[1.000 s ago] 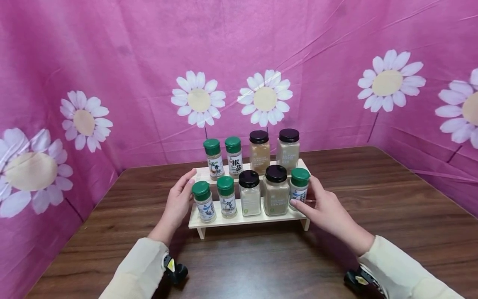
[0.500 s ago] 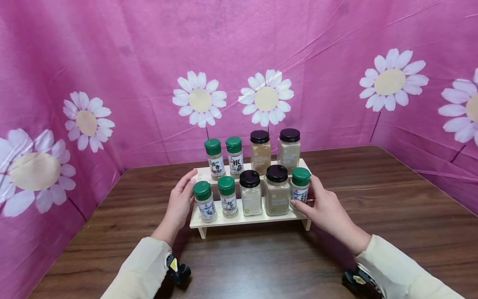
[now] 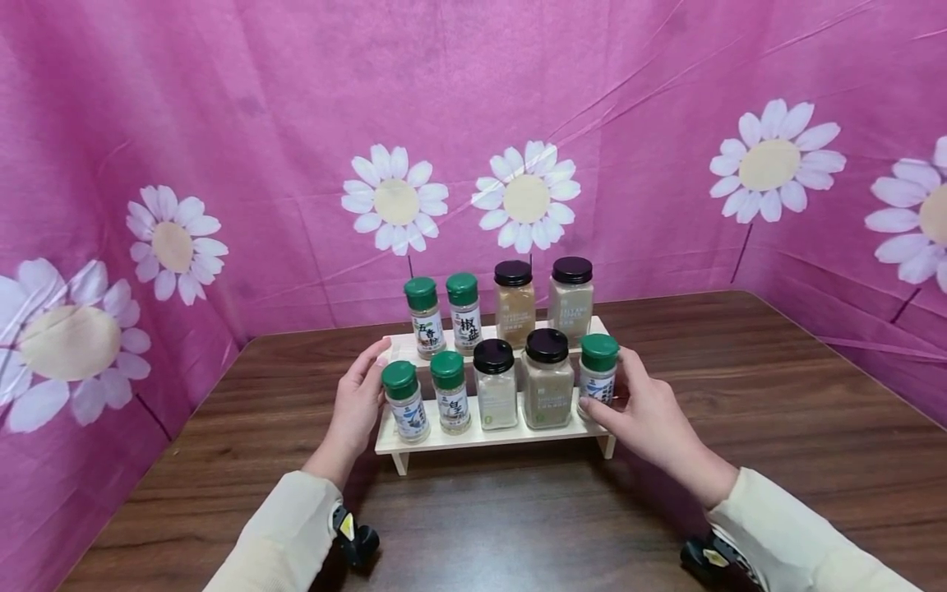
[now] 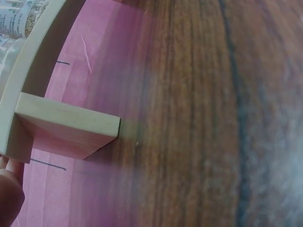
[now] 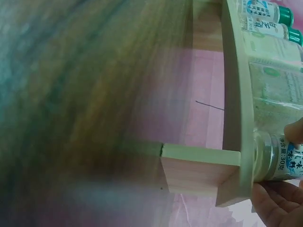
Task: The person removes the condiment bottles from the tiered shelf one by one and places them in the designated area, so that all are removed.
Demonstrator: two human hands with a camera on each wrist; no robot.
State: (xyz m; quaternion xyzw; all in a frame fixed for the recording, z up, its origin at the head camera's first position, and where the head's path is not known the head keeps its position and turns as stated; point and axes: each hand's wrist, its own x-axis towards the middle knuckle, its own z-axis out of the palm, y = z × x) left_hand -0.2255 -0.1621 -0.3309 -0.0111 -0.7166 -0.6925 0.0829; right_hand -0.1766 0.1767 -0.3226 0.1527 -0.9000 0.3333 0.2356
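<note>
Head view: rack [image 3: 473, 439] stands on brown table [image 3: 518, 526] before flowered pink cloth [image 3: 459, 74].

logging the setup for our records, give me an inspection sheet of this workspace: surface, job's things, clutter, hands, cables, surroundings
Surface: brown wood-grain table
Job's things: pale two-tier wooden rack; five green-capped jars and four black-capped jars, four in the back row, five in front
Clutter: nothing seen
Left hand: at the rack's left end; whether it grips or only touches cannot be told
Right hand: holds the front row's rightmost green-capped jar
Cables: nothing seen
Surroundings: pink cloth with white daisies behind and at both sides; black device at each wrist
</note>
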